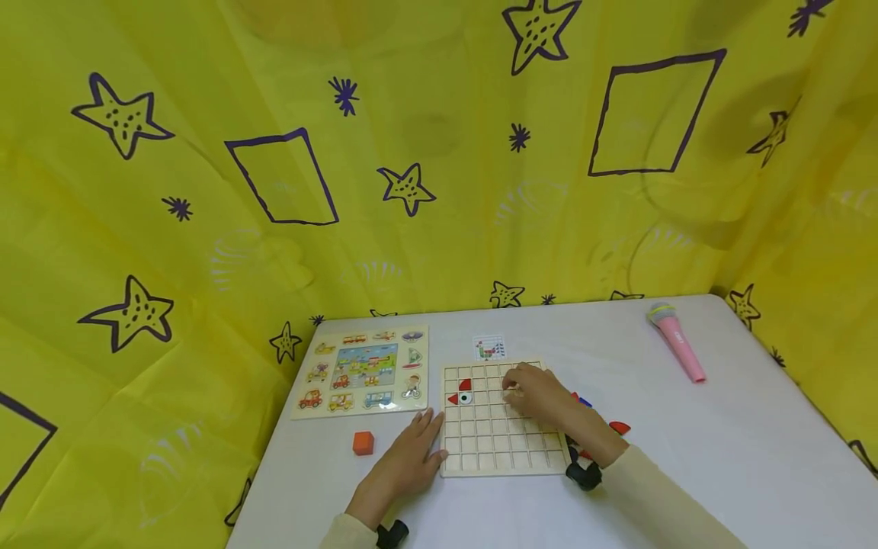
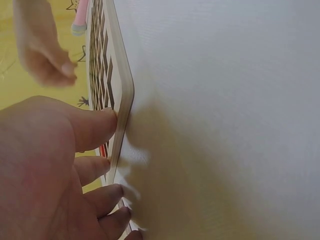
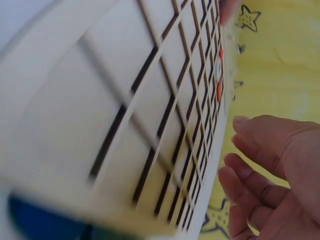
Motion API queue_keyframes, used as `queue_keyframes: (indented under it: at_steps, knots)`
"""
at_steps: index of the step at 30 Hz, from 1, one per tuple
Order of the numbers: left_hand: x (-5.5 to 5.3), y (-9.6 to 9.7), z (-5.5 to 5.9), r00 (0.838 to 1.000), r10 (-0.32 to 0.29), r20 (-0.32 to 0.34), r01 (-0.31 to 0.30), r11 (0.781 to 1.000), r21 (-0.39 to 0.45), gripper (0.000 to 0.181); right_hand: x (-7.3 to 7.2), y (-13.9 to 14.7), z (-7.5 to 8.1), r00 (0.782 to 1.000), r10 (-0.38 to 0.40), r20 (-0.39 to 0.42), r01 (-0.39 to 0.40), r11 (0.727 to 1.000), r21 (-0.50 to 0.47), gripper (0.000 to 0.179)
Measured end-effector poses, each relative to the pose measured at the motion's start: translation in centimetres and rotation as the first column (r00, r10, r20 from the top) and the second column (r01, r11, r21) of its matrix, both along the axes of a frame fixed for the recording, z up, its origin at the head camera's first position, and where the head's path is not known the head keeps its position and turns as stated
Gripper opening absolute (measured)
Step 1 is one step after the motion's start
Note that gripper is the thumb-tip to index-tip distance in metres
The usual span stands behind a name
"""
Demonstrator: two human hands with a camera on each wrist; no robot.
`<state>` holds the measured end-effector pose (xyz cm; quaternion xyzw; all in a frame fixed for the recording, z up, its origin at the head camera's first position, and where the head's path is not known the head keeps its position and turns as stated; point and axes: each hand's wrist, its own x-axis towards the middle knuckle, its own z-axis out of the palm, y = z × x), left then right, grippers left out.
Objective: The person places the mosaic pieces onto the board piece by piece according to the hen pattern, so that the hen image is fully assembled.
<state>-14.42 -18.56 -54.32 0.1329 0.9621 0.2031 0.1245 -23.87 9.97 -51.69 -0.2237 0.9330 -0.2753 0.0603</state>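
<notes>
My left hand [image 1: 410, 455] rests against the left edge of a wooden grid board [image 1: 493, 461], its thumb and fingertips touching the rim. In the left wrist view, the fingers [image 2: 102, 197] lie along the board's side. A red quarter-round piece [image 1: 465, 385], a red triangle [image 1: 453, 399] and a white tile with a black dot [image 1: 466, 398] sit in cells at the board's upper left. Above the board's right part is my right hand [image 1: 535, 393], its fingers loosely bent. In the right wrist view, nothing shows between its thumb and fingers [image 3: 245, 170].
A picture card [image 1: 489, 348] lies behind the board. To the left are a picture puzzle [image 1: 322, 358] and an orange cube [image 1: 363, 443]. Red and blue pieces [image 1: 620, 428] lie right of the board, partly hidden by my right arm. A pink microphone [image 1: 677, 343] lies at the back right.
</notes>
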Motion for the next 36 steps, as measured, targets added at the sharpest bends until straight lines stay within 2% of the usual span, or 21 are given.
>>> queue_keyframes:
  at_steps: [8, 14, 18, 25, 36]
  knots:
    - [0.1, -0.2, -0.1, 1.0, 0.003, 0.006, -0.003, 1.0, -0.002, 0.07, 1.5, 6.8, 0.2, 0.993, -0.086, 0.079, 0.087, 0.996, -0.011, 0.021]
    - [0.3, -0.2, -0.1, 1.0, 0.001, 0.001, -0.001, 1.0, 0.003, 0.069, 2.8, 10.0, -0.2, 0.981, -0.142, 0.131, 0.141, 0.99, 0.019, 0.026]
    - [0.4, -0.2, -0.1, 1.0, -0.006, -0.004, 0.006, 1.0, 0.009, 0.069, 3.6, 10.7, -0.6, 0.978, -0.145, 0.153, 0.139, 0.989, 0.044, 0.024]
    - [0.2, -0.1, 0.0, 1.0, -0.009, -0.02, 0.009, 1.0, 0.011, 0.068, 4.1, 10.1, -1.1, 0.989, -0.133, 0.07, 0.123, 0.984, 0.125, 0.025]
    - [0.1, 0.3, 0.0, 1.0, -0.017, -0.021, 0.018, 1.0, 0.016, 0.069, 4.1, 10.1, -1.7, 0.985, -0.174, 0.0, 0.172, 0.97, 0.172, 0.026]
